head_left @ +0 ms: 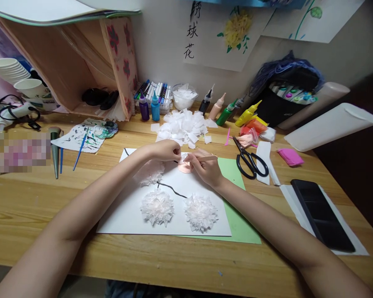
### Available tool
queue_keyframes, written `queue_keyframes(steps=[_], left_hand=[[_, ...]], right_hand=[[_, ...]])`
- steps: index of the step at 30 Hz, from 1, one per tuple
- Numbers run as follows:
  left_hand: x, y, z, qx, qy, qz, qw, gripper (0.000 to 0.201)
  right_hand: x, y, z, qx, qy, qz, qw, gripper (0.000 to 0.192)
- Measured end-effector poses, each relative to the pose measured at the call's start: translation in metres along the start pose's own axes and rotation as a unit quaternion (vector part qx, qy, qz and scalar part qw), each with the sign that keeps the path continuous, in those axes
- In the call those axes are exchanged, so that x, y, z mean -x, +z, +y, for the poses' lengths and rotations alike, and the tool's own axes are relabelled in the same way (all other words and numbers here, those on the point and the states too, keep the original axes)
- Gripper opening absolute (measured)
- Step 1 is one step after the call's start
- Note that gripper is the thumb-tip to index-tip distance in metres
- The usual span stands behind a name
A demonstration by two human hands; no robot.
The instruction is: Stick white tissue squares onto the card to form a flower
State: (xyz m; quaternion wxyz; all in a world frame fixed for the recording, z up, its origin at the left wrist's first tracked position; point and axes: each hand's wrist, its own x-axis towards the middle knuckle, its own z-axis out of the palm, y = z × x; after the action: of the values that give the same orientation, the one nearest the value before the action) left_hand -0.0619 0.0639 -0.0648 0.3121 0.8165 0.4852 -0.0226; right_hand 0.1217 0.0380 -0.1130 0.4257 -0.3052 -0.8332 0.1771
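Both hands meet over the far part of a white sheet (124, 215) lying on a wooden table (25, 207). The left hand (164, 150) is curled shut, its fingertips pinching something small at the edge of a pink patch (185, 167) on the sheet; what exactly it pinches is too small to make out. The right hand (205, 167) is closed around a thin wooden stick (209, 158), whose tip lies at a small piece of white tissue (184, 157) just above the pink patch. The stick's near part is hidden in the fingers.

Three white tissue flowers sit on the sheet: one (151, 171) partly covered by the left wrist, and two in full view nearer the camera, left (157, 207) and right (201, 212). A thin black line (173, 189) runs between them; its far end disappears under the hands. A green sheet (240, 215) lies mostly hidden beneath the white one.

Just right of the hands lie black scissors (251, 162). Beyond the hands is a heap of cut white tissue squares (183, 126). On the far left, part of the table is blurred out.
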Motion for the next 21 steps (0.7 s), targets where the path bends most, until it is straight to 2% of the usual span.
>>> queue_keyframes(steps=[4,11,21], left_hand=[[0.0002,-0.0005,0.0022,0.001,-0.006,0.000,1.000,0.020],[0.0014,-0.0012,0.0024,-0.001,-0.007,-0.001,1.000,0.022],[-0.0011,0.0008,-0.0013,-0.005,0.003,-0.006,1.000,0.023]], right_hand=[[-0.0001,0.0012,0.0000,0.014,-0.006,0.003,1.000,0.028],[0.0003,0.0015,0.0001,0.003,0.030,0.009,1.000,0.031],[-0.0027,0.0022,-0.0037,0.018,0.058,-0.021,0.998,0.032]])
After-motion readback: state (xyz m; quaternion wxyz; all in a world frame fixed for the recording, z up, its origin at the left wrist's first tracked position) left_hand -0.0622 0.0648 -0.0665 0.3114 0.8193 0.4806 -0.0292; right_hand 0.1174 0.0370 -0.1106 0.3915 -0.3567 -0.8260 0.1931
